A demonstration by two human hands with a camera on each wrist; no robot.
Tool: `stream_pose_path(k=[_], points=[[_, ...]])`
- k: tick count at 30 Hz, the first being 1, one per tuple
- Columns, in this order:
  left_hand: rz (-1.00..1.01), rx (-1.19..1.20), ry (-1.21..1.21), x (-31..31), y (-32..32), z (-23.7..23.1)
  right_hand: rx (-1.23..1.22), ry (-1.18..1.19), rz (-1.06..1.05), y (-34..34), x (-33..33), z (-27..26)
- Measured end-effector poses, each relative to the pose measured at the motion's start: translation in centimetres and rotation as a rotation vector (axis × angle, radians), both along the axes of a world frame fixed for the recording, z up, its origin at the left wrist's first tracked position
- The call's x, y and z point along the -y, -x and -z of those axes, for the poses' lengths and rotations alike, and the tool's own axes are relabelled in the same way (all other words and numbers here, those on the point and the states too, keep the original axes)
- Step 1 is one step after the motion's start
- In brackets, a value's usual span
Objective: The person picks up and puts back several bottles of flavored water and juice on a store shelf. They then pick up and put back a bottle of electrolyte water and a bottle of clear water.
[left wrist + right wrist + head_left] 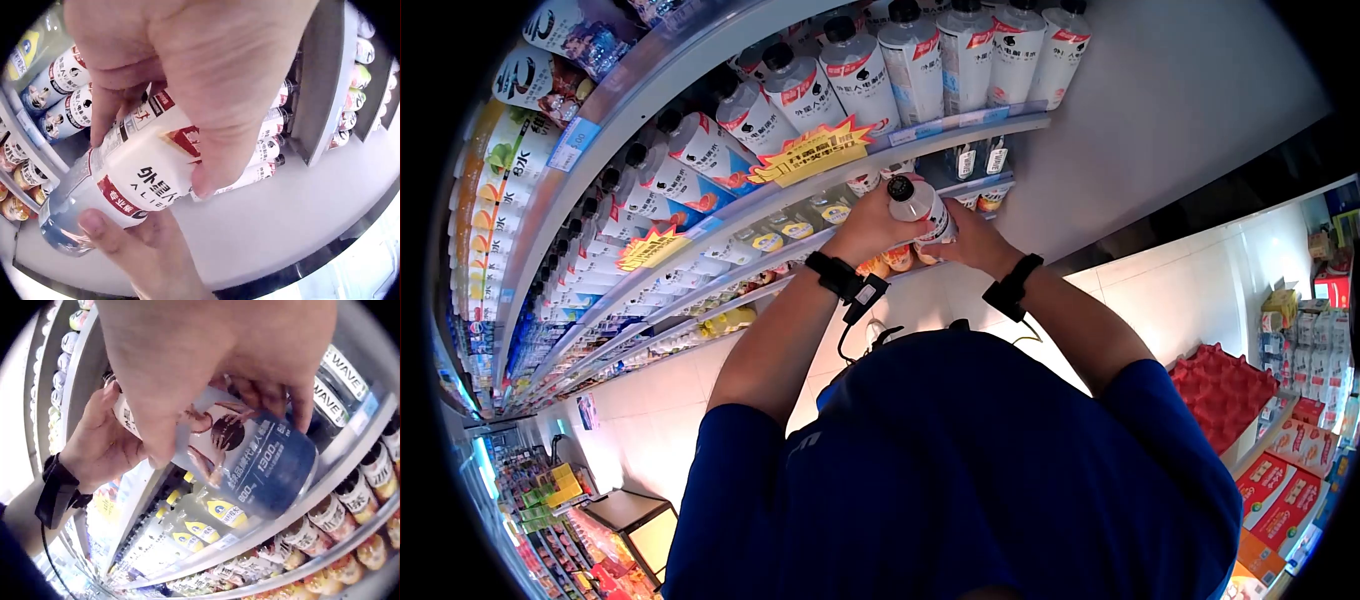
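Both hands grip one drink bottle (922, 212) with a dark cap (900, 187) and a white label, in front of the shelves. My left hand (872, 225) holds it near the neck end; in the left wrist view its fingers and thumb (201, 181) curl round the label, hiding the cap. Around the lower half is my right hand (978, 243), its thumb (100, 225) pressed against the label. The right wrist view shows the blue base end of the bottle (275, 478) tilted downward, with printed figures and numbers on its back.
Similar white-labelled bottles (860, 80) line the upper shelf, fronted by a yellow price tag (815, 152). Lower shelves hold lemon-labelled bottles (226, 512) and tea bottles (331, 512). A grey side panel (1160, 110) ends the shelving. Red trays (1222, 395) stand behind at right.
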State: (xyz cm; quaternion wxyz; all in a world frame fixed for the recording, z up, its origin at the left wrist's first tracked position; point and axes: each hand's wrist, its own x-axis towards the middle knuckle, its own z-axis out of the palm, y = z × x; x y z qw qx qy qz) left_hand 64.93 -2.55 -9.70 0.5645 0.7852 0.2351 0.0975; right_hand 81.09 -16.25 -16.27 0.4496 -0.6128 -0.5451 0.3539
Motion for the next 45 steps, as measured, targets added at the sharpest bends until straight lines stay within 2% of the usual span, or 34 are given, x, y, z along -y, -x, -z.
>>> stream_pose_path(k=[6,7,8,9,11,12,14,18,21,23,24,26,28,30,31,33,34,38,40,43,45], points=[[0.047,-0.011,-0.14,1.4,-0.8,-0.4,0.188,0.006,0.036,-0.2,0.2,1.6],[0.047,-0.01,-0.142,1.9,-1.1,-0.1,0.247,-0.026,0.148,0.1,-0.1,2.4],[0.022,0.042,-0.25,2.5,-1.3,0.4,0.303,-0.059,0.261,0.1,-0.4,3.2],[-0.001,0.09,-0.355,3.0,-1.6,1.0,0.298,-0.056,0.263,0.1,-0.7,3.6],[-0.036,0.071,-0.383,3.3,-2.2,2.0,0.328,-0.182,0.351,-0.4,-1.6,4.5],[-0.075,0.055,-0.413,3.4,-2.4,2.6,0.321,-0.176,0.355,-0.1,-1.9,4.7],[-0.075,0.058,-0.474,2.9,-3.1,3.8,0.38,-0.001,0.507,0.2,-3.2,4.9],[-0.055,0.043,-0.658,1.4,-4.7,5.6,0.192,-0.158,0.556,-0.5,-5.8,8.7],[-0.018,0.01,-0.515,-0.5,-6.7,6.6,0.19,-0.18,0.561,-2.1,-7.2,11.7],[-0.029,0.002,-0.555,-1.1,-7.3,7.6,0.082,-0.153,0.548,-2.7,-7.6,13.2],[-0.042,-0.004,-0.597,-1.1,-7.7,8.2,0.082,-0.143,0.554,-2.5,-7.2,12.5],[-0.073,-0.011,-0.541,-2.2,-8.3,9.4,-0.081,-0.044,0.465,-2.3,-6.9,9.3],[-0.102,-0.025,-0.477,-2.1,-8.6,9.4,0.006,-0.074,0.495,-2.6,-7.5,11.2],[-0.165,-0.118,-0.51,-2.0,-8.6,8.5,0.37,-0.213,0.607,-2.7,-8.1,11.7],[-0.16,-0.118,-0.51,-2.2,-8.6,8.3,0.308,-0.155,0.615,-2.5,-7.8,11.1],[-0.112,-0.262,-0.47,-2.4,-8.9,7.6,0.266,-0.093,0.61,-2.8,-8.3,9.8],[-0.111,-0.26,-0.469,-2.3,-8.9,7.2,0.223,-0.032,0.6,-2.9,-8.6,9.4],[-0.144,-0.166,-0.578,-1.7,-7.2,7.4,0.091,-0.028,0.536,-3.6,-11.1,9.0],[-0.142,-0.15,-0.626,-1.9,-6.4,7.6,0.08,0.085,0.652,-2.7,-11.4,6.8],[-0.074,-0.118,-0.613,-1.8,-5.5,7.8,0.113,0.099,0.775,-2.0,-13.0,8.6],[-0.045,-0.034,-0.624,-1.8,-5.0,7.7,0.12,0.071,0.734,-2.2,-13.1,9.6]])
